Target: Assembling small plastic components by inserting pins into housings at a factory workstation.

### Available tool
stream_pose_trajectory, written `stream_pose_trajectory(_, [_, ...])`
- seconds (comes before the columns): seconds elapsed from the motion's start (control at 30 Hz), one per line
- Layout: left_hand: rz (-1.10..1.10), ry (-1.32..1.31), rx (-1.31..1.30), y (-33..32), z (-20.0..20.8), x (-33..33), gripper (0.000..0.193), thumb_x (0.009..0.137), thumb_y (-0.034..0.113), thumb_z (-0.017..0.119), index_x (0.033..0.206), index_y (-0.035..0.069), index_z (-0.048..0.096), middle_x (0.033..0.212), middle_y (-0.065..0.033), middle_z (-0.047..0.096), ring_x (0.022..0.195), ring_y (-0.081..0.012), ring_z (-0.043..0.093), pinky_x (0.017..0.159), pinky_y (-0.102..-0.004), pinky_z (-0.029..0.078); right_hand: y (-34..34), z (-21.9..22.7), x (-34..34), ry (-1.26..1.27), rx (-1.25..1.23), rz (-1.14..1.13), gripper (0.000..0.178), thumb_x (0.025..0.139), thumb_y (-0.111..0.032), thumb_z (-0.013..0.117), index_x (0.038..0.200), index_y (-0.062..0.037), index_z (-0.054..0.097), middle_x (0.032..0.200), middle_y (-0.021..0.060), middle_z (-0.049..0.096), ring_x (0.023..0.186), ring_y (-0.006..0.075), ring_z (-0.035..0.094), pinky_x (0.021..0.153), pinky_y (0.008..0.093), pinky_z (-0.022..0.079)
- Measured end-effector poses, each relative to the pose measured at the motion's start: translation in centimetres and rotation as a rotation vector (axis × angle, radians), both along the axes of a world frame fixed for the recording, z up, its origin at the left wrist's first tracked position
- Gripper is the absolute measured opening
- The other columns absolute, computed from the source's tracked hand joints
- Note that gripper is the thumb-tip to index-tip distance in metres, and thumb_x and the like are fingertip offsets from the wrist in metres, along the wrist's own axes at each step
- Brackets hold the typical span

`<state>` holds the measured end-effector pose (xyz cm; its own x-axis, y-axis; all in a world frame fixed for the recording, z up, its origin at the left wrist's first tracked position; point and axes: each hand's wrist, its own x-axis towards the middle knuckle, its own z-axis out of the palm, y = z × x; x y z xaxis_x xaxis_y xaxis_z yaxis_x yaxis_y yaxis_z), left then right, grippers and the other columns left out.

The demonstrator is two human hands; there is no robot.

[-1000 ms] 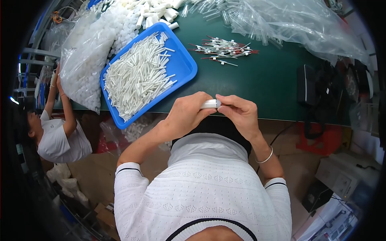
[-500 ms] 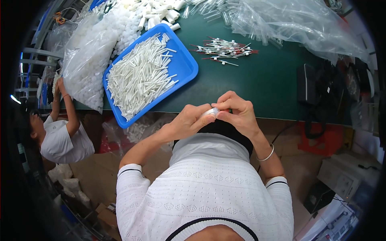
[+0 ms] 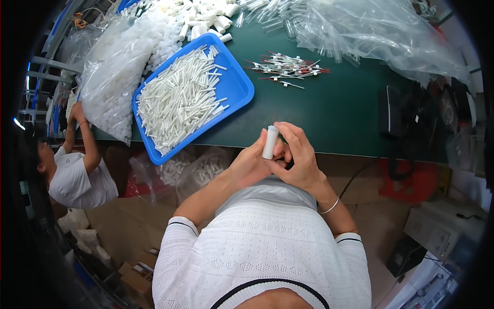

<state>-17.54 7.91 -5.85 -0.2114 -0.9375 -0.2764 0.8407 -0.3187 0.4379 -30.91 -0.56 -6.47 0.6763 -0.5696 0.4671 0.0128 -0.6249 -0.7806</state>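
Note:
A short white plastic tube [image 3: 270, 143] stands nearly upright between my two hands, just off the near edge of the green table. The left hand [image 3: 251, 164] is closed around it, thumb along its left side and fingertips showing on the right. My right hand [image 3: 301, 162] pinches the tube lengthwise: a fingertip touches the upper end and the thumb is close to the lower end. Past the hands lies a pile of thin rods with red tips and small white pieces [image 3: 285, 66]. To the left, a blue tray [image 3: 239, 92] holds many thin white sticks [image 3: 177, 98].
A clear bag of white caps [image 3: 110, 87] and loose white tubes [image 3: 206, 18] are at the far left. Clear plastic tubes and bagging [image 3: 360, 31] cover the far right. A black device [image 3: 391, 110] sits at right. Another person [image 3: 82, 175] works at left.
My hands have drawn slightly back and turned the white tube from lying slanted to nearly upright. The right fingers now reach over its ends.

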Motion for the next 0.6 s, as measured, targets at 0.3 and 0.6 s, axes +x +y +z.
stream_pose_trajectory(0.3, [0.146,-0.148,0.079,3.9,0.0,1.2,0.05,0.102,0.047,0.031,0.096,0.004,0.055,0.095,-0.0077,0.058,0.087,-0.0162,0.056,0.083,-0.0308,0.047,-0.7,1.5,2.0,0.03,-0.036,0.294,0.069,0.062,-0.014,0.081,0.121,0.0015,0.05,0.118,0.0183,0.052,0.101,0.0337,0.057,0.083,0.0387,0.052])
stream_pose_trajectory(0.6, [-0.355,-2.019,0.317,14.8,5.1,11.4,0.02,0.079,0.022,0.07,0.085,0.003,0.07,0.077,-0.0179,0.066,0.074,-0.0345,0.064,0.065,-0.0407,0.049,-12.4,-0.5,5.1,0.271,-0.41,-0.071,0.017,0.077,-0.004,0.068,0.094,-0.004,0.064,0.093,0.008,0.06,0.091,0.0278,0.057,0.077,0.0391,0.049])
